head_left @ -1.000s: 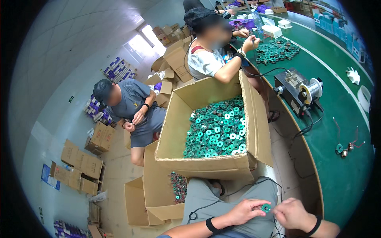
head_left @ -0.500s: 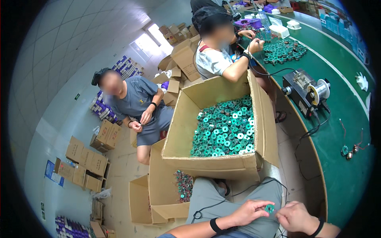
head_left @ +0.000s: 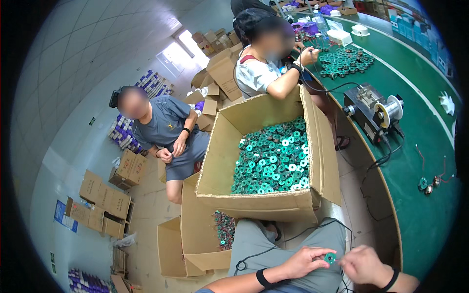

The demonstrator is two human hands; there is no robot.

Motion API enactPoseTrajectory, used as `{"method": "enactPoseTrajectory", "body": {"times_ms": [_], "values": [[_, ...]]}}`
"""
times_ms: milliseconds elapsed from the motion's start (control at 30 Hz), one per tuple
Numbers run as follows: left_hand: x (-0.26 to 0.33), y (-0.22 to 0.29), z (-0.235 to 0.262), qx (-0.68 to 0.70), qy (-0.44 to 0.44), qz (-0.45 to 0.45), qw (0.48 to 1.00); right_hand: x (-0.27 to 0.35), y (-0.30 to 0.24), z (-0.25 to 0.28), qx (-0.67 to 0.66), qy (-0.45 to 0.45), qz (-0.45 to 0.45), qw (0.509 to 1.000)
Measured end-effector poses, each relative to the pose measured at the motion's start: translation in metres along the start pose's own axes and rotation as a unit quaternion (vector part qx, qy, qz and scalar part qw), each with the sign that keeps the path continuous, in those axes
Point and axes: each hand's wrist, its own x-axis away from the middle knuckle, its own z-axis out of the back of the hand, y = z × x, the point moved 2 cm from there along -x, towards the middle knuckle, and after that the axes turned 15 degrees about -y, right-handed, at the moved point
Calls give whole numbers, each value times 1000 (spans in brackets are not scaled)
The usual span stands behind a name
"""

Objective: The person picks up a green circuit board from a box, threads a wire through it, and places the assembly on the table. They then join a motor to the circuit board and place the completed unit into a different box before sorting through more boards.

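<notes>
Above my lap, my left hand [head_left: 305, 262] pinches a small green ring-shaped part [head_left: 330, 258] between thumb and fingertips. The part has a dark centre and faces upward. Just to its right is my right hand [head_left: 364, 265], its fingers curled together close to the part and slightly blurred. Whatever those fingers hold, if anything, is hidden. In front of my knees stands a big open cardboard box [head_left: 256, 205], and many similar green ring-shaped parts [head_left: 273, 158] fill its bottom.
Left of my legs, a lower carton [head_left: 207, 261] holds more parts with reddish wires. The green workbench [head_left: 415, 205] on my right carries a black device with a wire spool [head_left: 391, 112] and a few wired parts [head_left: 430, 188]. One co-worker [head_left: 168, 122] sits ahead left, another [head_left: 266, 68] at the bench.
My right hand has lifted slightly, and its fingers are more blurred. My left hand keeps its hold on the green part. At the bench, the co-worker's head and hands have shifted a little.
</notes>
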Motion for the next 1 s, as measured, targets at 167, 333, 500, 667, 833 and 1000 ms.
{"method": "enactPoseTrajectory", "body": {"times_ms": [167, 333, 500, 667, 833, 1000], "values": [[-2, 0, 0, 11, 5, -2, 1000, 1, -7, -7, -18, -43, 24, 999], [0, 0, 0, 56, 0, 29, 998, 1, 1, 3, 45, -8, -44, 998], [2, 3, -2, 7, 14, -10, 1000, 3, -1, -4, -31, 1, -1, 1000], [3, -1, -4, -14, 6, -20, 1000, 1, -5, -7, -22, -23, 31, 999], [1, 3, -1, 47, 36, 13, 998, 1, 1, -7, 11, -48, 12, 999], [1, -6, -4, 98, 40, 41, 994, -3, -4, 0, -9, -39, -13, 999]]}}
